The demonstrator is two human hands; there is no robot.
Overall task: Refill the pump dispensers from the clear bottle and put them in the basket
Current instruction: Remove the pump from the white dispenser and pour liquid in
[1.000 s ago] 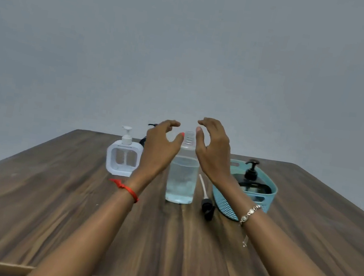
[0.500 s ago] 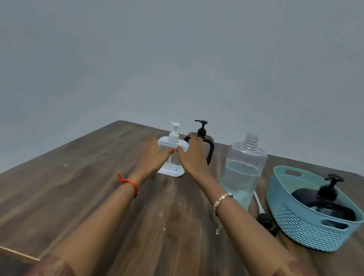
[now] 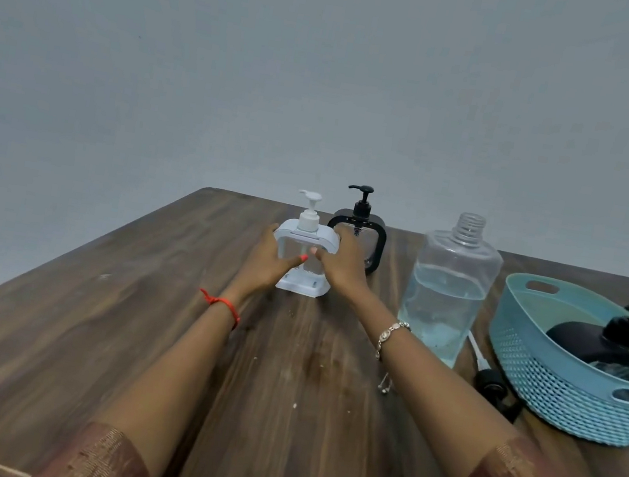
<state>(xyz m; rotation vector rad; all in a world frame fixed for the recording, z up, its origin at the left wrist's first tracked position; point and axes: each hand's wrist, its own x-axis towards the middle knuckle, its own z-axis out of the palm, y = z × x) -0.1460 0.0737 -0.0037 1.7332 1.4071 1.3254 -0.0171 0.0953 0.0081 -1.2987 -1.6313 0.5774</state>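
A white square pump dispenser [image 3: 307,233] stands upright near the table's far edge. My left hand [image 3: 269,262] grips its left side and my right hand [image 3: 341,269] grips its right side, thumbs meeting in front. Just behind to the right stands a black square pump dispenser [image 3: 369,230]. The clear bottle [image 3: 447,287], uncapped and about half full of liquid, stands to the right. A teal basket [image 3: 553,380] at the far right holds another black pump dispenser [image 3: 624,337].
A loose black pump head with its white tube [image 3: 486,372] lies on the wooden table [image 3: 87,327] between the clear bottle and the basket. A grey wall rises close behind the table's far edge.
Both hands left the clear bottle, moved left and took hold of the white dispenser's sides. The camera view has shifted left and come closer.
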